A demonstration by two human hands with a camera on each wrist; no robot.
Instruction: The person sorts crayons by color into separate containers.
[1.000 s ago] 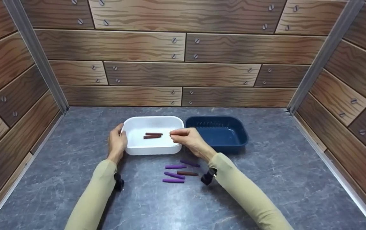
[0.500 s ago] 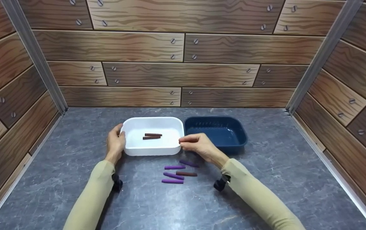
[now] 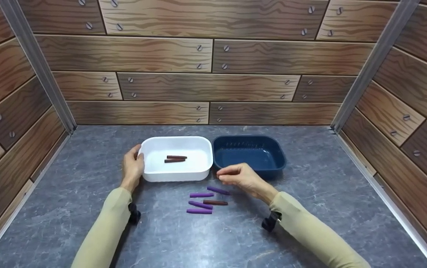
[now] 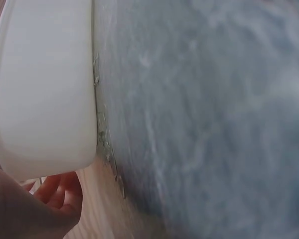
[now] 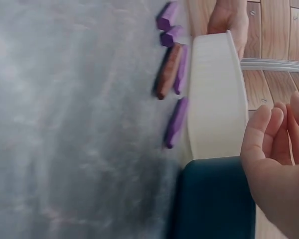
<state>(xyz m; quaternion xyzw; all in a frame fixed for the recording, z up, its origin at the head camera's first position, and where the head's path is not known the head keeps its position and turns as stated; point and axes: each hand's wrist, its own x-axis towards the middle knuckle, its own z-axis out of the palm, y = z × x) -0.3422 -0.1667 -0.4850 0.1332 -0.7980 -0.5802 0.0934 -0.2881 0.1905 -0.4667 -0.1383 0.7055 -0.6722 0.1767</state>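
- Now the left hand (image 3: 133,167) holds the left edge of the white tray (image 3: 178,176), thumb on the rim and fingers bent round the side. Best to hold on so the tray does not slide.
- Two brown sticks (image 3: 175,159) lie in the white tray. The blue tray (image 3: 269,169) just beside it looks bare.
- The right hand (image 3: 241,178) hangs in front of the blue tray, fingers softly bent. I cannot tell if it pinches anything.
- Four purple sticks (image 3: 200,204) and one brown stick (image 3: 215,203) lie close together on the grey table (image 3: 87,178), near that hand.
- I think it should pinch one stick at its middle and not bump the others.
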